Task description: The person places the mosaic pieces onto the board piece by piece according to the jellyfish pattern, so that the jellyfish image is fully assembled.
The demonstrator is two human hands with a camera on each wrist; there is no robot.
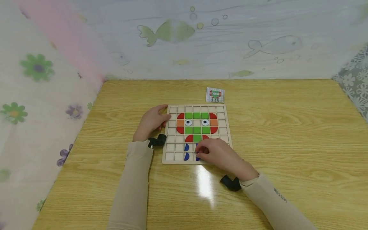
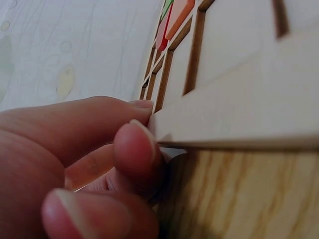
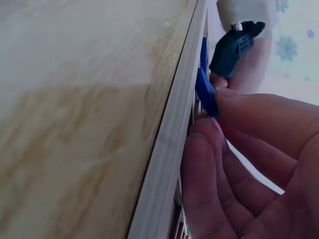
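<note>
A square wooden grid board (image 1: 170, 156) lies on the table. My left hand (image 1: 150, 123) holds its left edge near the far corner, fingertips right at the rim in the left wrist view. Green tiles (image 1: 197, 130), red rounded tiles (image 1: 180, 130), orange tiles (image 1: 213, 122) and two eye tiles (image 1: 188, 122) form a figure on the grid. Two blue half-round tiles (image 1: 186, 156) sit in its lower cells. Over the lower right of the board, my right hand (image 1: 219, 155) pinches a tilted blue half-round tile (image 3: 206, 92). That hand hides some nearby cells.
A small picture card (image 1: 215, 95) with a similar figure lies just beyond the board. Black wrist devices (image 1: 231, 183) are worn on both wrists. The wooden table (image 1: 287, 134) meets a wall (image 1: 230, 48) painted with fish at the back.
</note>
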